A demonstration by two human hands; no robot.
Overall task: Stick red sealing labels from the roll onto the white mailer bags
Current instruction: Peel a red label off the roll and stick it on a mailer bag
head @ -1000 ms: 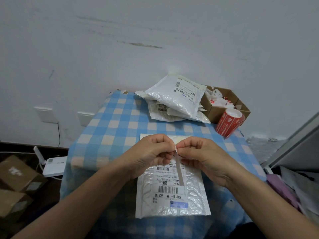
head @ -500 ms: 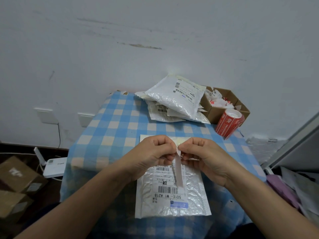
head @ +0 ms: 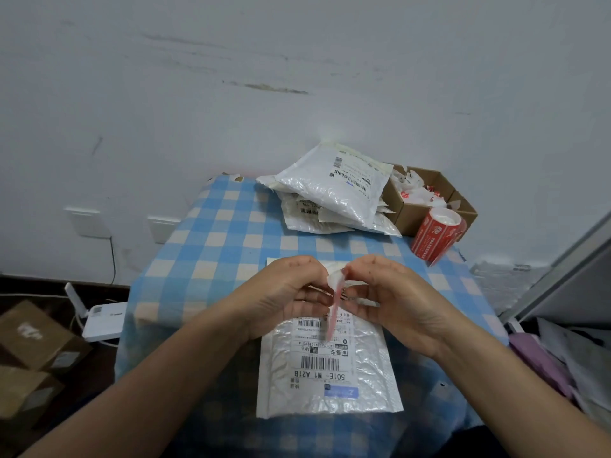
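At the near edge of the table, a flat white bubble-lined mailer bag (head: 330,398) lies on the blue-and-white checked tablecloth (head: 211,252). Its printed shipping slip (head: 325,358) faces up, with barcodes and the code 501E-M1 A21B reading upside down from this side. The bag's far end is hidden under the hands.

Above that far end, a narrow red sealing label (head: 333,314) hangs downward in the air, its loose lower end over the shipping slip. Whether it touches the slip cannot be told. A small white curl of paper (head: 335,279) shows at its top.

Left hand (head: 287,299): fingers curled inward, fingertips pinched on the top of the label. Right hand (head: 396,302): fingers likewise curled, thumb and forefinger closed on the same point. The two hands meet fingertip to fingertip; which layer each one grips cannot be told.

Farther back, right of centre, a red roll of sealing labels (head: 436,236) lies tilted on the cloth, touching an open brown cardboard box (head: 413,213) holding white and red scraps. Just left of the box sits a loose pile of white mailer bags (head: 330,193) against the pale wall (head: 297,77)
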